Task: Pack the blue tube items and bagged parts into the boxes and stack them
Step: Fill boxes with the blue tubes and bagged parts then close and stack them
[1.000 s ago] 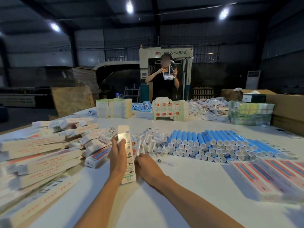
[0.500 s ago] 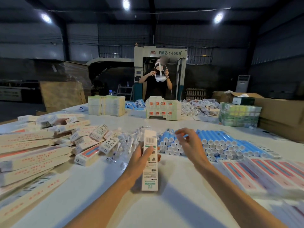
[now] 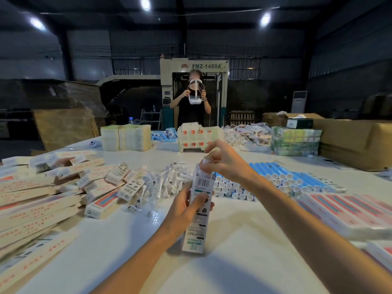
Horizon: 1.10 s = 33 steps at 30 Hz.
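A box (image 3: 197,228) is held upright on the tabletop (image 3: 244,247) by the left hand (image 3: 186,211), fingers curled round its middle. A white-capped tube (image 3: 205,160) is pinched at the box's open top by the right hand (image 3: 226,163). Blue tubes (image 3: 286,177) are piled just behind, bagged parts (image 3: 165,183) beside them.

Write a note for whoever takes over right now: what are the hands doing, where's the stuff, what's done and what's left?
Left hand grips a box, open end up.
Right hand pinches a tube at the box's open top.
On the table: blue tubes piled right, bagged parts in the middle, more boxes heaped left.
Done: box opened, tube at its mouth.
Left: push the tube in, add a bag, close, stack.
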### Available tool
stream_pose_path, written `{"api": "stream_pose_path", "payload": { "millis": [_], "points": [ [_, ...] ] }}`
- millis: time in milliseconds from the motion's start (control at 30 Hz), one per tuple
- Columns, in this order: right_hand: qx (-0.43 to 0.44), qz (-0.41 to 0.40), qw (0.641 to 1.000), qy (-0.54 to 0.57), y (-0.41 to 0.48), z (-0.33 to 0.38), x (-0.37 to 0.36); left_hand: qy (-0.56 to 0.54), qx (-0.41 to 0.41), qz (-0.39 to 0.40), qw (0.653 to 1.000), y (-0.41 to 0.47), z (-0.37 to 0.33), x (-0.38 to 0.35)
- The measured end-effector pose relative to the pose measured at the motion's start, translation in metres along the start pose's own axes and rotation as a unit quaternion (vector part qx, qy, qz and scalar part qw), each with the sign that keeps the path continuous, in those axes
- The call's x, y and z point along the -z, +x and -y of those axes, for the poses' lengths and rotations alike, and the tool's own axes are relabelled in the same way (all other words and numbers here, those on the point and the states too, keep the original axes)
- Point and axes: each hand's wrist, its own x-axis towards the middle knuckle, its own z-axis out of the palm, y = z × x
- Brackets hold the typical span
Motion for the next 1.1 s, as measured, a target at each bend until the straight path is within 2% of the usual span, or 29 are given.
{"api": "stream_pose_path", "payload": {
  "millis": [67, 133, 300, 400, 467, 600, 800, 1100],
  "points": [
    [0.021, -0.024, 0.999, 0.04, -0.001, -0.007, -0.008, 0.001, -0.005, 0.002, 1.0, -0.001, -0.001, 0.002],
    [0.047, -0.038, 0.998, 0.031, -0.002, -0.013, -0.013, 0.004, -0.009, 0.004, 1.0, -0.001, 0.0, 0.004],
    [0.087, -0.048, 0.991, -0.093, -0.016, -0.026, -0.026, 0.003, -0.01, -0.004, 1.0, 0.002, 0.002, 0.005],
    [0.097, -0.139, 0.985, -0.027, -0.035, -0.04, -0.031, -0.004, -0.014, -0.005, 1.0, 0.002, 0.003, 0.006],
    [0.065, -0.176, 0.982, 0.032, -0.049, -0.051, -0.035, -0.006, -0.017, -0.007, 1.0, 0.002, 0.003, 0.006],
    [0.048, -0.113, 0.985, 0.124, -0.07, -0.068, -0.05, 0.017, -0.017, -0.023, 0.999, 0.001, 0.002, 0.002],
    [0.04, -0.092, 0.976, 0.193, -0.073, -0.064, -0.052, 0.027, -0.058, -0.029, 0.998, -0.001, -0.003, 0.006],
    [0.042, -0.08, 0.983, 0.159, -0.07, -0.064, -0.046, 0.098, -0.091, -0.035, 0.99, 0.002, -0.003, 0.001]
  ]
}}
